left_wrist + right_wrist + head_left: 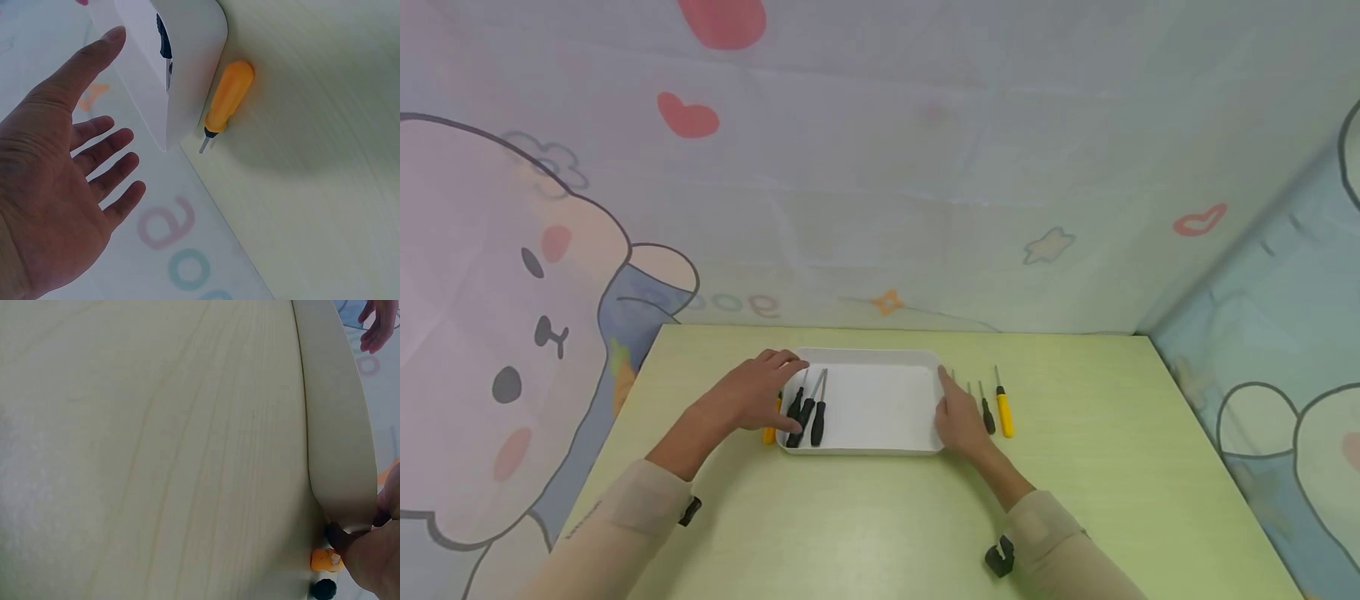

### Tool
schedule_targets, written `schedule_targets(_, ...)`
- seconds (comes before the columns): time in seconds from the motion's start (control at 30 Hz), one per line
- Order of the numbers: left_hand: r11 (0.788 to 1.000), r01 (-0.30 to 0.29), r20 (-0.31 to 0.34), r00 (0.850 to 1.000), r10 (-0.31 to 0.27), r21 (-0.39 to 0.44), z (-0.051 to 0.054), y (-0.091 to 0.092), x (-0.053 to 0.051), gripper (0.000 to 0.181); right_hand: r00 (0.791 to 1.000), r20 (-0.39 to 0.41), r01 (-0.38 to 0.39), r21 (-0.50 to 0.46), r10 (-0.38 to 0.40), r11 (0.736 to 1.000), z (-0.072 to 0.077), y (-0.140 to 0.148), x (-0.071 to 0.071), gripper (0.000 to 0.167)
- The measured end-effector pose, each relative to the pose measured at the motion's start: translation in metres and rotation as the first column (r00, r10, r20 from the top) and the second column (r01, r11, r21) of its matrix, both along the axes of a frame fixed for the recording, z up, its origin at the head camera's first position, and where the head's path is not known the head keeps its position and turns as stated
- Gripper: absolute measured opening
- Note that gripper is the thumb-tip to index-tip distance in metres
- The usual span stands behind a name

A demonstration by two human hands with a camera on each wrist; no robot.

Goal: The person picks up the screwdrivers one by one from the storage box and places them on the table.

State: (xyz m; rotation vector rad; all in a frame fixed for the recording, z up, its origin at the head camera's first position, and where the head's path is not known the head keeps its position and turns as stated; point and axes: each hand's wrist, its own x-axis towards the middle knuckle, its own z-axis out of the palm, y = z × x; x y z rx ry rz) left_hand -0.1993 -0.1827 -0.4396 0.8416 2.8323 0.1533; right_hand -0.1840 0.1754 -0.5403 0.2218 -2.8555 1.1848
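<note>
A white rectangular tray [880,408] lies on the table with several black-handled screwdrivers [817,425] at its left end. My right hand [962,423] grips the tray's right wall; in the right wrist view, part of this hand [375,556] shows at the tray's corner. Over the tray's left end is my left hand [752,396], its fingers spread. The left wrist view shows that hand [62,156] holding nothing, thumb near the tray wall [194,56]. Just outside the left wall lies a yellow-handled screwdriver [231,94].
Right of the tray, a yellow screwdriver [1004,415] and a black one [987,417] lie beside other shafts partly hidden by my right hand. The pale wooden table [865,517] meets a printed cloth backdrop [887,167] behind, with another cloth at the right.
</note>
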Motion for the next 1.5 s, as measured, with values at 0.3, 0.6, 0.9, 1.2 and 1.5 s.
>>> schedule_targets(0.3,1.000,0.001,0.003,1.000,-0.001,-0.021,-0.007,0.007,-0.003,0.100,1.000,-0.010,-0.001,0.003,0.001,1.000,0.000,0.000,0.000,0.058)
schedule_targets(0.6,0.998,0.025,-0.004,1.000,-0.025,-0.055,-0.007,0.014,-0.001,0.100,1.000,-0.006,0.001,0.004,-0.001,1.000,0.001,0.000,0.000,0.058)
schedule_targets(0.9,0.995,0.041,0.021,0.999,-0.039,-0.087,-0.013,0.018,-0.001,0.101,1.000,0.001,-0.002,-0.002,0.002,1.000,-0.001,0.000,0.000,0.058)
schedule_targets(1.2,0.993,0.059,0.022,0.998,-0.057,-0.106,-0.014,0.023,0.002,0.101,1.000,0.000,-0.003,-0.017,0.003,1.000,-0.001,0.000,0.001,0.058)
schedule_targets(1.5,0.992,0.067,0.004,0.998,-0.067,-0.107,-0.019,0.026,0.001,0.100,1.000,-0.010,-0.002,-0.005,0.002,1.000,-0.002,0.000,-0.001,0.058)
